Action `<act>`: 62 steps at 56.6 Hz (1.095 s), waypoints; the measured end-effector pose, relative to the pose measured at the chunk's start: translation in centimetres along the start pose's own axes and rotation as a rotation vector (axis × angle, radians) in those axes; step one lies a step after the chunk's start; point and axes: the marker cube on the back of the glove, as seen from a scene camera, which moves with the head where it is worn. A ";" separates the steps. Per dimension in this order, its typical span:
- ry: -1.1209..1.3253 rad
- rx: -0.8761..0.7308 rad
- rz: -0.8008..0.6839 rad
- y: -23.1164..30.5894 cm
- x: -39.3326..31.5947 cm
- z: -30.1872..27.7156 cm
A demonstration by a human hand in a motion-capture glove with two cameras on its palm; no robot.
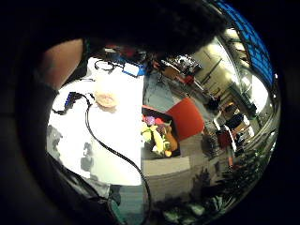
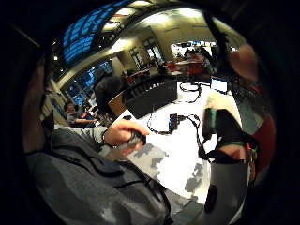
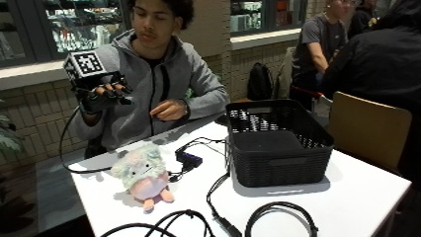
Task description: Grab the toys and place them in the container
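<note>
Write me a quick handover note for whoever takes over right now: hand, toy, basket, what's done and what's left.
Right hand: raised beside the chest, fingers curled, holding nothing.
Plush toy: lying on the white table, beside the cables, apart from the basket.
Black basket: upright on the table, nothing visible inside.
Done: nothing yet.
Left: pick up the plush toy and put it in the basket.
</note>
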 end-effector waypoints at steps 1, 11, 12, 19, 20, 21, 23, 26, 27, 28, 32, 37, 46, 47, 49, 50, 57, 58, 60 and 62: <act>0.000 -0.002 -0.001 -0.1 0.0 0.0; -0.038 0.049 -0.004 -1.3 -0.2 -0.7; -0.045 0.057 -0.005 -1.5 -0.2 -0.7; -0.051 0.057 0.004 -2.3 0.2 -0.9; -0.048 0.057 0.013 -2.3 0.3 -0.9; -0.044 0.057 0.021 -2.4 0.3 -0.9; -0.035 0.056 0.034 -2.5 0.5 -0.7; -0.028 0.043 0.042 -2.5 0.6 -0.5; -0.024 0.039 0.043 -2.5 0.7 -0.4; -0.019 0.035 0.044 -2.5 0.8 -0.4; -0.006 0.020 0.050 -2.0 0.9 -0.4; -0.008 0.008 0.051 -1.6 1.4 -0.2; 0.011 0.033 0.062 -2.2 2.0 0.0; 0.010 0.031 0.061 -2.1 2.0 0.0; 0.005 0.017 0.058 -1.9 2.0 0.0; 0.002 0.008 0.060 -1.9 2.0 0.0; -0.029 -0.091 0.058 -3.0 2.8 1.3; -0.037 -0.109 0.054 -3.3 3.0 1.7; -0.050 -0.152 0.056 -4.1 3.4 2.6; -0.056 -0.196 0.068 -4.7 3.8 3.6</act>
